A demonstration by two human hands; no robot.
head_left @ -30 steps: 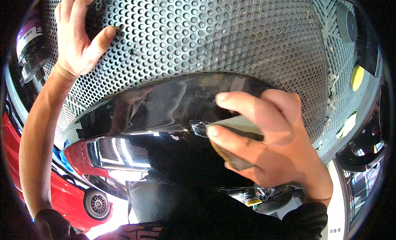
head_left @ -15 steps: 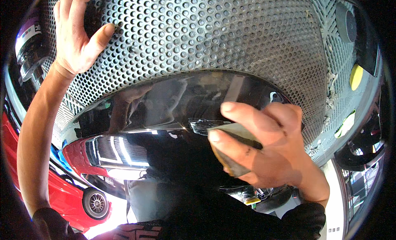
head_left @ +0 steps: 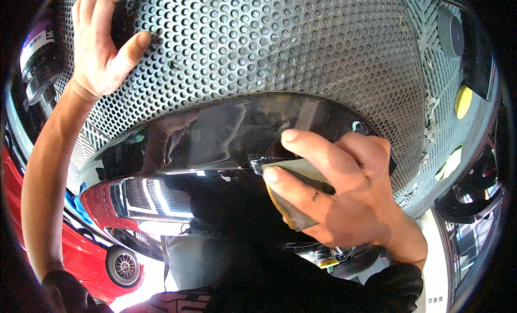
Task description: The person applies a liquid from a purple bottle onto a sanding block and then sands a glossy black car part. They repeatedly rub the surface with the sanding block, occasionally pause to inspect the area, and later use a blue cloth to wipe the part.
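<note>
A glossy black curved car panel (head_left: 226, 130) lies against a grey perforated surface (head_left: 269, 44). My right hand (head_left: 344, 189) grips a greyish pad (head_left: 293, 208) with a yellowish edge, fingers and thumb around it, down on the panel. Just left of the pad a small whitish smear (head_left: 257, 163) marks the black gloss. My left hand (head_left: 102, 44) reaches to the upper left, its fingers spread over the perforated surface and holding nothing. The upper fingers are partly cut off by the frame's top edge.
A dark bottle (head_left: 40, 57) with a purple and white label stands at far left. On the right are a grey round disc (head_left: 450, 32), a yellow oval pad (head_left: 463, 102) and a pale green cloth (head_left: 449, 163). A red car (head_left: 81, 264) shows at lower left.
My right hand has slid slightly left with the pad, covering part of the whitish smear, which looks shorter now. The left hand has stayed in place.
</note>
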